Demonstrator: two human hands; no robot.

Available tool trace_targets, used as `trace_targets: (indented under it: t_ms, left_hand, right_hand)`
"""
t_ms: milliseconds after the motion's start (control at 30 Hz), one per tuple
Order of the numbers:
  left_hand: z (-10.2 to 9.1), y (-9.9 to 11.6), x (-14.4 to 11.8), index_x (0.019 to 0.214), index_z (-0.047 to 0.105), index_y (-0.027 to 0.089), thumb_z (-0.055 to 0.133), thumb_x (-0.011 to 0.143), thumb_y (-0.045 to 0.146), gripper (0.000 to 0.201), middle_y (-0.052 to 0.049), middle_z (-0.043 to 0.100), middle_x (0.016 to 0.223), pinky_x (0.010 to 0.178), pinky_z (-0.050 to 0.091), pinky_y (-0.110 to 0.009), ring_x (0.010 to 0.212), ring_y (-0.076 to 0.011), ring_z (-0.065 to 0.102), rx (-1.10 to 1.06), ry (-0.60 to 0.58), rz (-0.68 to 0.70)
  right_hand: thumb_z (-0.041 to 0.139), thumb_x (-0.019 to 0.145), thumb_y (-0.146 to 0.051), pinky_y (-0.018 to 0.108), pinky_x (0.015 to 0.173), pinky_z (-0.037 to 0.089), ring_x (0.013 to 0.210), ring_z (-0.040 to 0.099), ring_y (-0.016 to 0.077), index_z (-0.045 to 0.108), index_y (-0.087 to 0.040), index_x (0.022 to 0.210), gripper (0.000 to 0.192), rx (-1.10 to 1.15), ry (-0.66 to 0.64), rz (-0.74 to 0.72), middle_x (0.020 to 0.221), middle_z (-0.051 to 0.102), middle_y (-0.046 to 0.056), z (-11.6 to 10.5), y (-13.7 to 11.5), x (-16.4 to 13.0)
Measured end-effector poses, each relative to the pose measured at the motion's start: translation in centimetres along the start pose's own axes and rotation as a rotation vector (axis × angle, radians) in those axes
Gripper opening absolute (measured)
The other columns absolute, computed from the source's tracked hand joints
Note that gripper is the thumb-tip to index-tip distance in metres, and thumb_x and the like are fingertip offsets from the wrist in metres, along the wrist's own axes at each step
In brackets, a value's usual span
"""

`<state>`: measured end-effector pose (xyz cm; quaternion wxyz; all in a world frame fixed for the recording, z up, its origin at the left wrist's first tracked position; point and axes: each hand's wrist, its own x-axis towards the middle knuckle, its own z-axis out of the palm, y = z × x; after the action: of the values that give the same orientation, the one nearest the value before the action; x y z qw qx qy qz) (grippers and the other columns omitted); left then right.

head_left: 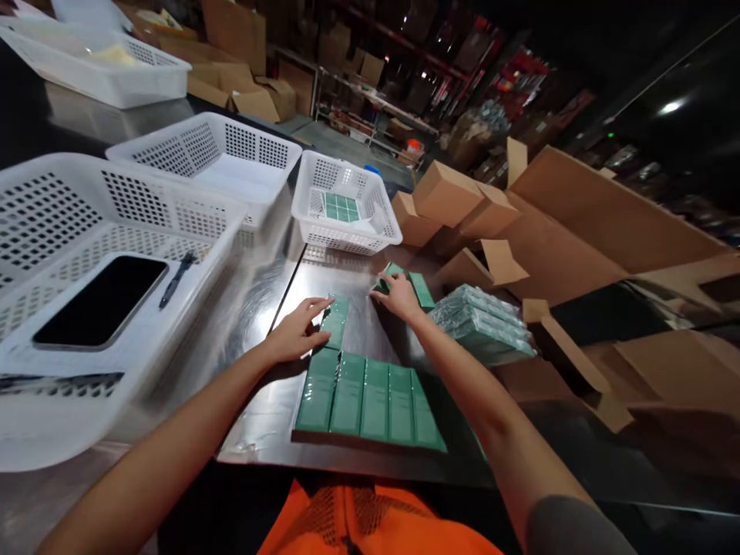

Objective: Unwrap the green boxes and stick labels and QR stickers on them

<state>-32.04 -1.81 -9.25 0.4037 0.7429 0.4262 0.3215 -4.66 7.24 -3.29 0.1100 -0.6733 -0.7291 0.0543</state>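
My left hand (299, 330) lies beside a green box (336, 320), thumb and fingers apart, the tips touching its left edge. Farther back, my right hand (400, 294) has its fingers closed over another small green box (393, 269), partly hidden by the hand. Close to its right side lies one more green box (422, 290). Nearer to me, a row of several flat green boxes (375, 399) in shiny wrap lies side by side on the metal table (263, 420).
Wrapped green packs (482, 324) are stacked at the right, by open cardboard boxes (578, 223). A white basket (347, 239) behind holds green packs. At left, another white basket (196, 208) holds a phone (101, 301) and a pen (177, 279).
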Motion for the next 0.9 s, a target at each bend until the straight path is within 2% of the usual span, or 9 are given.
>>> trace_targets:
  t_ms: [133,233,367,467,533,600,700,800,900]
  left_hand:
    - [-0.4,0.3,-0.4,0.144,0.048,0.029,0.069,0.080,0.041,0.068,-0.013,0.031,0.158,0.070,0.056,-0.033,0.067,-0.0108,0.062,0.062,-0.119,0.062]
    - [-0.4,0.3,-0.6,0.143,0.051,0.026,0.073,0.077,0.045,0.072,-0.014,0.026,0.161,0.076,0.057,-0.037,0.076,-0.0166,0.067,0.161,-0.204,0.086]
    - [-0.1,0.3,-0.7,0.145,0.049,0.022,0.073,0.077,0.047,0.076,-0.015,0.025,0.162,0.089,0.055,-0.040,0.106,-0.0283,0.066,0.193,-0.193,0.089]
    - [0.0,0.4,-0.7,0.146,0.048,0.023,0.072,0.078,0.050,0.077,-0.014,0.025,0.162,0.087,0.056,-0.038,0.107,-0.0288,0.066,0.190,-0.193,0.080]
    - [-0.1,0.5,-0.7,0.147,0.047,0.023,0.071,0.079,0.051,0.078,-0.014,0.024,0.162,0.084,0.057,-0.037,0.100,-0.0263,0.068,0.182,-0.203,0.074]
    - [-0.1,0.5,-0.7,0.147,0.047,0.024,0.071,0.078,0.052,0.077,-0.014,0.024,0.162,0.081,0.057,-0.037,0.092,-0.0232,0.068,0.170,-0.208,0.073]
    - [-0.2,0.5,-0.6,0.146,0.048,0.025,0.070,0.078,0.052,0.076,-0.014,0.024,0.162,0.078,0.056,-0.036,0.082,-0.0191,0.067,0.159,-0.207,0.066]
    - [-0.3,0.6,-0.6,0.146,0.048,0.024,0.069,0.079,0.051,0.075,-0.013,0.024,0.162,0.078,0.056,-0.036,0.076,-0.0158,0.064,0.161,-0.213,0.052]
    - [-0.3,0.6,-0.7,0.145,0.048,0.024,0.069,0.079,0.051,0.074,-0.012,0.023,0.163,0.079,0.055,-0.036,0.074,-0.0145,0.064,0.160,-0.220,0.052]
  right_hand:
    - [0.059,0.094,-0.036,0.041,0.098,0.050,0.115,0.060,0.0272,0.060,-0.019,0.131,0.041,0.088,0.016,-0.137,0.126,0.064,0.012,-0.5,0.9,-2.4]
    - [0.061,0.093,-0.036,0.040,0.100,0.050,0.117,0.061,0.0259,0.066,-0.021,0.126,0.037,0.165,-0.018,-0.253,0.128,0.064,0.010,-0.9,1.3,-5.9]
    - [0.067,0.088,-0.033,0.039,0.100,0.052,0.110,0.066,0.0243,0.076,-0.023,0.107,0.023,0.251,-0.127,-0.384,0.122,0.068,0.009,0.1,0.8,-10.8]
    - [0.062,0.092,-0.034,0.040,0.099,0.052,0.111,0.065,0.0233,0.074,-0.023,0.108,0.023,0.299,-0.136,-0.413,0.122,0.068,0.009,0.8,0.2,-12.4]
    - [0.057,0.094,-0.030,0.044,0.103,0.049,0.119,0.060,0.0242,0.068,-0.022,0.121,0.031,0.269,-0.085,-0.436,0.128,0.064,0.011,0.5,0.1,-11.8]
    - [0.055,0.090,-0.018,0.048,0.108,0.042,0.134,0.046,0.0267,0.057,-0.020,0.135,0.045,0.146,-0.090,-0.551,0.143,0.053,0.012,0.0,0.1,-10.1]
    - [0.047,0.079,0.001,0.053,0.112,0.032,0.148,0.021,0.0270,0.048,-0.025,0.142,0.068,-0.108,-0.252,-0.793,0.155,0.039,0.003,-0.9,0.3,-6.8]
    - [0.044,0.083,0.003,0.051,0.111,0.031,0.146,0.027,0.0263,0.051,-0.026,0.139,0.064,-0.213,-0.353,-0.840,0.149,0.048,0.002,-1.5,0.7,-4.1]
    - [0.064,0.080,-0.008,0.050,0.107,0.035,0.132,0.046,0.0338,0.052,-0.021,0.139,0.062,-0.206,-0.359,-0.631,0.136,0.058,0.012,-2.3,1.3,-2.7]
